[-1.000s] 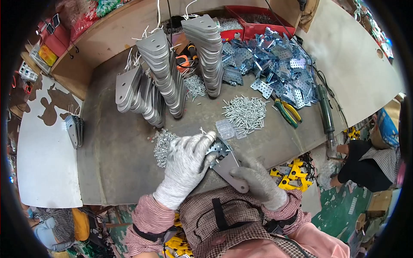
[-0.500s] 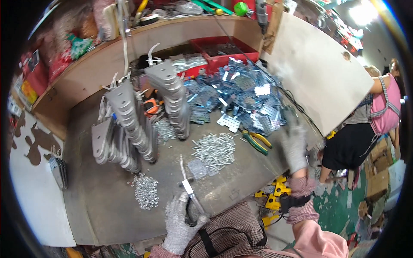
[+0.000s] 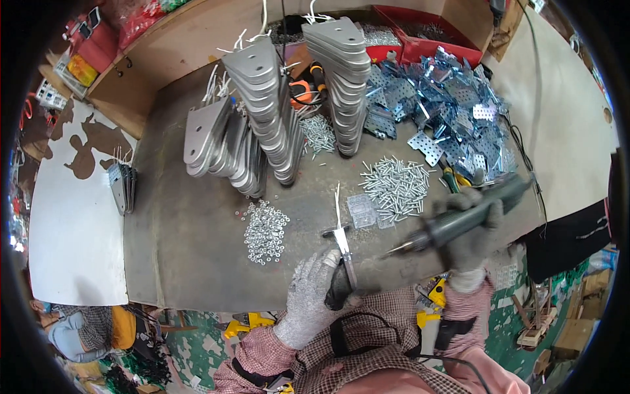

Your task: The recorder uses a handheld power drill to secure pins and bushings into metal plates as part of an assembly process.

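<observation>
- Left hand in a pale grey knitted glove [image 3: 308, 295], nearer than the heap of slender silver screws [image 3: 395, 189] and to its left; thumb and fingers pinch the narrow grey metal assembly.
- Narrow grey metal assembly [image 3: 349, 266], edge-on, left of and nearer than the heap, its thin white leads [image 3: 338, 205] pointing away. Probably stiff and fairly light, slick at the edges; best gripped by its flat faces, sparing the leads.
- Right hand in a grey glove [image 3: 467, 256], nearer than the heap and to its right, wrapped about the dark green cylindrical power screwdriver; motion blur leaves exact finger placement uncertain.
- Dark green cylindrical power screwdriver [image 3: 459, 224], tip toward the assembly; likely weighty and rigid, best held round its barrel.
- Small ring-shaped silver nuts [image 3: 266, 231], left of the heap.
- Clear plastic box [image 3: 362, 211], just beside the heap's left edge.
- Bluish perforated metal plates [image 3: 453, 98], beyond the heap.
</observation>
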The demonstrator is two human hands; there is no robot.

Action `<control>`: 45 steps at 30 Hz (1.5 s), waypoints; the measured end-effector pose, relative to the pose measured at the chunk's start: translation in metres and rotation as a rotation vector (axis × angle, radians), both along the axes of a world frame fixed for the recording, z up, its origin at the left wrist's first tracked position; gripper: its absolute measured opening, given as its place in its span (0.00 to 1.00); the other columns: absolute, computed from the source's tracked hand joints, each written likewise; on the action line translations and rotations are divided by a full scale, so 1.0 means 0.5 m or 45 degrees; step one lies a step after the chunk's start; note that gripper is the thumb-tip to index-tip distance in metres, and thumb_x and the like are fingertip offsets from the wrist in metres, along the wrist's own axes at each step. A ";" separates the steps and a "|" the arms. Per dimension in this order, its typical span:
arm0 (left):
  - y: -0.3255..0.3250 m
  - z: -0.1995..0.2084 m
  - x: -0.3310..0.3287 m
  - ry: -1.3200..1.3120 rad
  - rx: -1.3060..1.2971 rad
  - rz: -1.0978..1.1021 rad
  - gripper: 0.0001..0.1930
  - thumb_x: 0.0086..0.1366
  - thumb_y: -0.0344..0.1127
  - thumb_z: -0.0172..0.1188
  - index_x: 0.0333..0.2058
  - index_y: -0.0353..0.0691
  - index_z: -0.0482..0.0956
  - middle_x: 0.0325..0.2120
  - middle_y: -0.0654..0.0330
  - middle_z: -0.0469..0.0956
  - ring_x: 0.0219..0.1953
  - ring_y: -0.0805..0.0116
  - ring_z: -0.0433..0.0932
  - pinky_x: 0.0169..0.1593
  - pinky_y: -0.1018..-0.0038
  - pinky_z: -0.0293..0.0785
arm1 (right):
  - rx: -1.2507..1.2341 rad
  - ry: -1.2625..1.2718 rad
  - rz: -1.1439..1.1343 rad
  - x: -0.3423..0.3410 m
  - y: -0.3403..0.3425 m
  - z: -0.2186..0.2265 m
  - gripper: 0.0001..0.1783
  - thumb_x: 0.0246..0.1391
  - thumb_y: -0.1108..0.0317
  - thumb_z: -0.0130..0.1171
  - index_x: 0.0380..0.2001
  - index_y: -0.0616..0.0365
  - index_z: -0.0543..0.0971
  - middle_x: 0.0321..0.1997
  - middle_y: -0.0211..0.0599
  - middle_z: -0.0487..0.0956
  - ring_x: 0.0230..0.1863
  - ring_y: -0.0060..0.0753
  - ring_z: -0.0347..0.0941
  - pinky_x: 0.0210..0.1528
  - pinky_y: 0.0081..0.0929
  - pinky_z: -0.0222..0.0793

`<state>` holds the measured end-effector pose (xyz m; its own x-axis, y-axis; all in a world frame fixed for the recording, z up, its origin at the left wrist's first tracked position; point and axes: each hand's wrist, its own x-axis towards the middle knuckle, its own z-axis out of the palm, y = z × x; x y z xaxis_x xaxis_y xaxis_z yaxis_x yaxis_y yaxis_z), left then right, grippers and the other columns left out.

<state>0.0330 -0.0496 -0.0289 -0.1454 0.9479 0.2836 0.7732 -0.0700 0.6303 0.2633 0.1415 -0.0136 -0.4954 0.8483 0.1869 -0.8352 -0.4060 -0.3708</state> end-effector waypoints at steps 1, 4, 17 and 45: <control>-0.001 -0.003 0.001 0.003 -0.016 0.023 0.49 0.44 0.50 0.79 0.60 0.31 0.67 0.50 0.41 0.74 0.50 0.39 0.75 0.56 0.53 0.70 | -0.050 0.174 -0.063 -0.044 -0.014 -0.010 0.29 0.61 0.50 0.61 0.60 0.49 0.68 0.41 0.23 0.70 0.47 0.29 0.69 0.68 0.64 0.55; 0.001 -0.012 0.007 0.040 0.079 0.011 0.49 0.46 0.52 0.79 0.61 0.32 0.66 0.51 0.41 0.74 0.51 0.40 0.75 0.56 0.53 0.70 | -0.309 0.478 -0.164 -0.110 -0.033 -0.019 0.23 0.61 0.54 0.63 0.53 0.51 0.71 0.31 0.23 0.71 0.35 0.24 0.69 0.60 0.43 0.63; 0.009 0.001 0.007 -0.064 -0.247 -0.030 0.46 0.47 0.53 0.75 0.59 0.33 0.67 0.57 0.36 0.69 0.55 0.37 0.72 0.57 0.50 0.69 | -0.321 0.332 -0.231 -0.116 -0.037 -0.021 0.18 0.61 0.57 0.62 0.49 0.50 0.72 0.29 0.20 0.70 0.32 0.19 0.68 0.56 0.37 0.66; 0.115 0.085 -0.137 0.602 -0.058 0.019 0.11 0.47 0.30 0.67 0.30 0.40 0.76 0.34 0.53 0.75 0.39 0.56 0.76 0.46 0.63 0.71 | -0.375 0.287 -0.254 -0.116 -0.030 -0.016 0.19 0.63 0.61 0.60 0.54 0.54 0.73 0.29 0.21 0.70 0.34 0.19 0.68 0.57 0.37 0.64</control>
